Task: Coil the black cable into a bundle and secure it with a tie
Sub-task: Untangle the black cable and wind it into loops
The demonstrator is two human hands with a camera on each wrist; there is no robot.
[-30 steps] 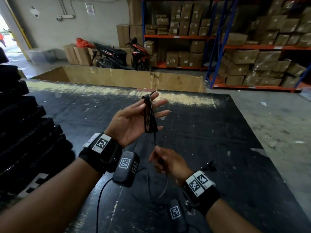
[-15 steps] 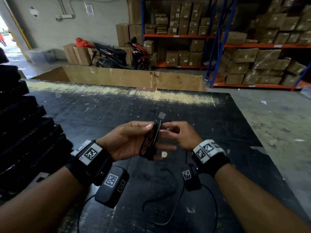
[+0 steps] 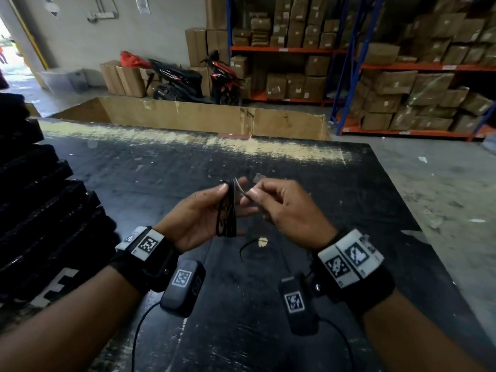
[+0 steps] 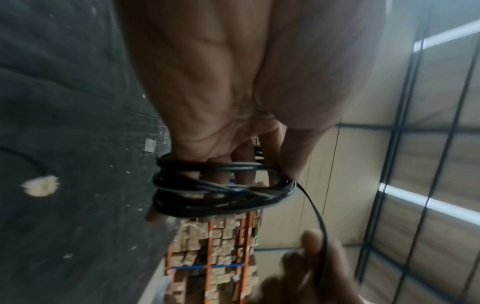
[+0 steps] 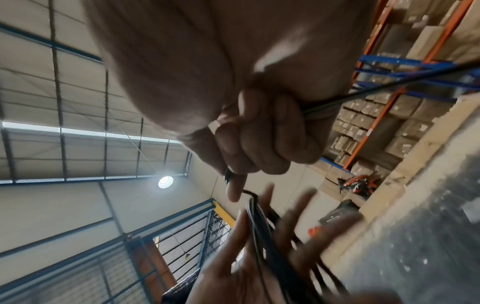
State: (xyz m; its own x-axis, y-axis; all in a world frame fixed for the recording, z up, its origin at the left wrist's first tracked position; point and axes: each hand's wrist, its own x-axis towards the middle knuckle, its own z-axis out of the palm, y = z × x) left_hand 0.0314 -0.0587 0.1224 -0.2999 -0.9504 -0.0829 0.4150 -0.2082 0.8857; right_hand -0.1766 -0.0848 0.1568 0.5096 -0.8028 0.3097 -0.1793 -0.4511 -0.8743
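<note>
Judging by the loops, we put coiling nearly done: our left hand [image 3: 198, 218] holds the black cable [image 3: 226, 218] looped round it above the table [image 3: 322, 197] middle; our right hand [image 3: 287, 210] pinches its free strand. We see no tie. The cardboard box [image 3: 204, 116] past the far edge hides its contents.

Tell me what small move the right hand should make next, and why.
Probably wind the pinched strand once more around the coil. The left hand holds the black cable looped round its fingers, and the right hand pinches a free strand leading from it, so some cable seems not yet coiled.
</note>
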